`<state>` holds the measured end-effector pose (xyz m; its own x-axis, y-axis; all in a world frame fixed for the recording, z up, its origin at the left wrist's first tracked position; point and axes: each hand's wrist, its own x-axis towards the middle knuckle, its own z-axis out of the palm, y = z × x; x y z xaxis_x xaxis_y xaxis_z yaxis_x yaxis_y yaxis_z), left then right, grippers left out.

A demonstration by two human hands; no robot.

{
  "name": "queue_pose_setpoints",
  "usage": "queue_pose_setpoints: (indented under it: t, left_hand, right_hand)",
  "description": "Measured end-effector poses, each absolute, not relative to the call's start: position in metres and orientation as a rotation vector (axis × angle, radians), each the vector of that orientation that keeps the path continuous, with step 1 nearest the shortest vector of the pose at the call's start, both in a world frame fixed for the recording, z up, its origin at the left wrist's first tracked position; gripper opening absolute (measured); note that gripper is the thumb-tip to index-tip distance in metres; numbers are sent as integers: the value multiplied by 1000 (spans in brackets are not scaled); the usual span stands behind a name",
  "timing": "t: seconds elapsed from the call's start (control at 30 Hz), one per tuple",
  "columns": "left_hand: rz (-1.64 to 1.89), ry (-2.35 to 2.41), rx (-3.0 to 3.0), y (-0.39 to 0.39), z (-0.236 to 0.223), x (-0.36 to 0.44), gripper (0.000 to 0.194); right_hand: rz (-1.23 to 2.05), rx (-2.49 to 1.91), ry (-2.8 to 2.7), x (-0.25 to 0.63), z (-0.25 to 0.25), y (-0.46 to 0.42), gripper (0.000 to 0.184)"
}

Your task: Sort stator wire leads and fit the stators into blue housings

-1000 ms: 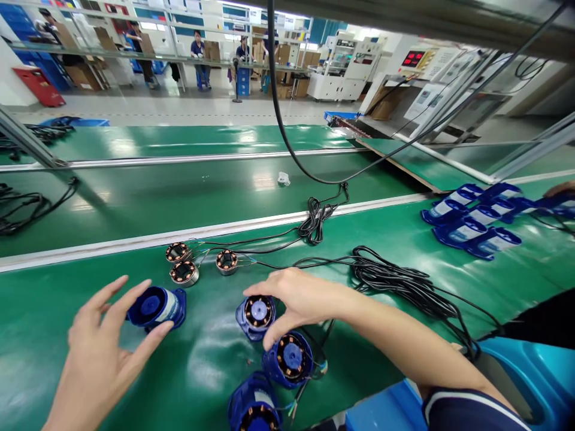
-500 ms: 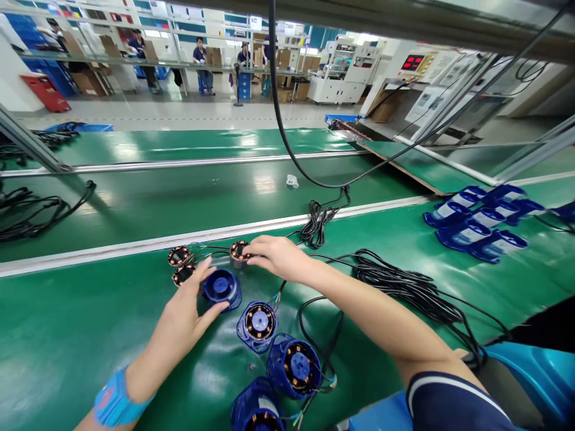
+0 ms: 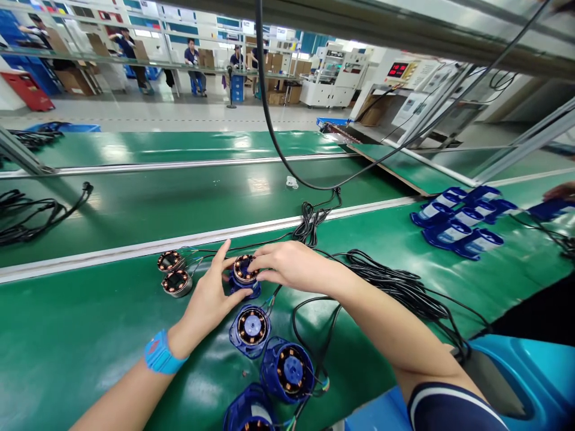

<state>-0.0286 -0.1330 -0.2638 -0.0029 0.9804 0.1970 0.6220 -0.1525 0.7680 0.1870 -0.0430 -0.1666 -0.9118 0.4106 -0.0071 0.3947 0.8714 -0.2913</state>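
Note:
My right hand (image 3: 294, 264) grips a round stator (image 3: 243, 270) with copper windings by its rim. The stator sits over the mouth of a blue plastic housing (image 3: 252, 291); how deep it is seated I cannot tell. Thumb and fingers of my left hand (image 3: 210, 306) are around that housing from the left. Two loose stators (image 3: 176, 282) lie left of this hand, with thin wires running from them. Nearer to me stand several blue housings with copper windings inside, among them a small one (image 3: 250, 326) and a larger one (image 3: 287, 370).
Coiled black cables (image 3: 390, 275) lie right of my forearm, and a smaller cable bundle (image 3: 309, 222) crosses the white rail (image 3: 112, 251). Several blue housings (image 3: 453, 221) are grouped at right. Another person's hand (image 3: 559, 191) is at the far right edge. A black cable (image 3: 269, 114) hangs in front.
My left hand has brought the blue housing rightward, under the stator in my right hand. The stator was beside the housing and is now over it. Another person's hand has appeared at right.

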Motion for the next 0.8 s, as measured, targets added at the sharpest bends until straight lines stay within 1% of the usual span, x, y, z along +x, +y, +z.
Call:
queue_pose_setpoints:
  t: [0.03,0.07,0.17,0.2,0.23,0.3,0.37,0.43,0.5,0.6,0.67,0.8]
  left_hand:
    - [1010,1643,1814,-132,-264,-28,109]
    - [1015,1623,1823,-131,-264,-28,109]
    - [1057,1551,1886,-134,-261,-34,101]
    - [1090,1544,1903,-137,-259,-37,95]
    - [1131,1557,1909,-142,-257,-41,88]
    - [1227,1630,1892,-153,-254,-48,77]
    - [1350,1710,1837,-166,-253,-56,73]
    - [1475,1747,1764,-177,-255,-62,71]
    - [1593,1728,1694,-185,-259,-67,70]
    - [1693,1689,1620,-187,-260,-70,69]
    - [1719,1683,1578,-187,-256,-69,68]
    - [1694,1651,1527,-194,-246,-67,59]
  right_hand:
    - [443,-647,-3005,186,-167,-43,26]
    - [436,-650,-3008,185,-169,-42,34]
    - [443,-680,-2911,178,-183,-42,76]
    - [470,-712,-2872,175,-190,-43,83]
    - [497,-754,-2844,171,-196,-43,84]
    - [536,-842,-2809,165,-207,-45,78]
    - [540,-906,-2720,162,-211,-46,69]
    - [525,-919,-2560,162,-210,-45,66]
    - [517,-915,-2504,164,-208,-44,67]
    - [523,-928,-2725,166,-206,-42,68]
    - [506,-933,-2771,166,-206,-42,69]
    - [476,-937,-2678,159,-212,-46,72]
